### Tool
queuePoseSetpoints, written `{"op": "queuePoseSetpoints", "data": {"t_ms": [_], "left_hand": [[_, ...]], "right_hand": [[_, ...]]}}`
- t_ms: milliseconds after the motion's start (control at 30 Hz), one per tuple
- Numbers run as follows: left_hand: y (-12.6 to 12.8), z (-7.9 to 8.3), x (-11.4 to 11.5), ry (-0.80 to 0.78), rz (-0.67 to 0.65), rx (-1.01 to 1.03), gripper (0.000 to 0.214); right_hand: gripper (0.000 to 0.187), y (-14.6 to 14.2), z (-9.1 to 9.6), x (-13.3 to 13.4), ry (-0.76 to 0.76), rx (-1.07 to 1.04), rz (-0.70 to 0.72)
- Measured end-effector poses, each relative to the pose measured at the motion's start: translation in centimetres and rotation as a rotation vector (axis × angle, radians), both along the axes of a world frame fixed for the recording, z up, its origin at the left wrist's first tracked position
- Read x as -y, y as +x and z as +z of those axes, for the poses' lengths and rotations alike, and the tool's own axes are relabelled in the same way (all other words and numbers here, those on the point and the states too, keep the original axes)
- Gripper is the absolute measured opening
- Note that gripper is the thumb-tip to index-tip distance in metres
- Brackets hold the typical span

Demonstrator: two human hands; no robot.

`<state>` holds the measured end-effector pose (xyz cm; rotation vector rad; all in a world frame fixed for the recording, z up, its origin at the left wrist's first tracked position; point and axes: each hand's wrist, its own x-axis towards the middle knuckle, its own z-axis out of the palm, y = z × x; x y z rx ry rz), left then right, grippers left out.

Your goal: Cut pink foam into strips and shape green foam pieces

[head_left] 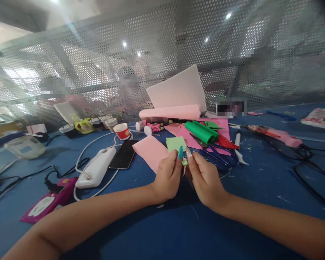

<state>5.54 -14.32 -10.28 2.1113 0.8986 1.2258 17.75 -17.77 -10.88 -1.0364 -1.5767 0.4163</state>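
Observation:
My left hand [168, 175] and my right hand [206, 177] meet in the middle of the view, thumbs up and fingers curled. Pinched between them is a small light green folded piece [184, 163], mostly covered by the fingertips; its exact shape cannot be made out. Just beyond the thumbs lies a light green paper square [176, 143]. A pale pink paper strip [151, 151] runs behind my left hand. Dark blue-handled scissors [219, 159] rest behind my right hand, partly under other pieces.
Farther back are a green roll [202, 131], a pink roll [170, 112] and a red paper cup [121, 131]. To the left lie a black phone [124, 154], a white power strip [97, 168] and a purple packet [50, 200]. A pink glue gun [276, 136] with cables lies right.

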Motion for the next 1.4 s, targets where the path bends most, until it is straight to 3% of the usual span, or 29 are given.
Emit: {"op": "queuePoseSetpoints", "data": {"t_ms": [100, 233, 333, 700, 900, 1033, 1167, 1400], "left_hand": [[-0.5, 0.0, -0.6, 0.188, 0.105, -0.088, 0.022], [-0.9, 0.0, -1.2, 0.429, 0.116, -0.175, 0.018], [-0.8, 0.0, -1.2, 0.49, 0.1, -0.219, 0.021], [-0.7, 0.1, -0.7, 0.244, 0.042, -0.185, 0.021], [-0.3, -0.2, -1.5, -0.154, -0.067, 0.1, 0.033], [0.1, -0.7, -1.4, -0.369, -0.192, 0.174, 0.031], [0.3, -0.6, -0.8, -0.365, -0.142, 0.191, 0.032], [-0.1, -0.2, -0.5, -0.161, -0.047, 0.043, 0.03]], "right_hand": [[0.031, 0.2, -0.1, -0.1, -0.051, -0.059, 0.019], [0.033, 0.4, -0.1, -0.1, -0.078, 0.018, 0.057], [0.032, 0.4, 0.0, -0.3, -0.099, 0.043, 0.035], [0.03, 0.2, 0.0, -0.4, -0.104, 0.025, 0.016], [0.033, 0.3, 0.1, -0.5, -0.113, -0.033, 0.066], [0.032, 0.3, 0.2, -0.5, -0.126, -0.042, 0.087], [0.031, 0.1, 0.2, -0.6, -0.146, -0.061, 0.091], [0.027, -0.3, 0.3, -0.4, -0.13, -0.083, 0.109]]}}
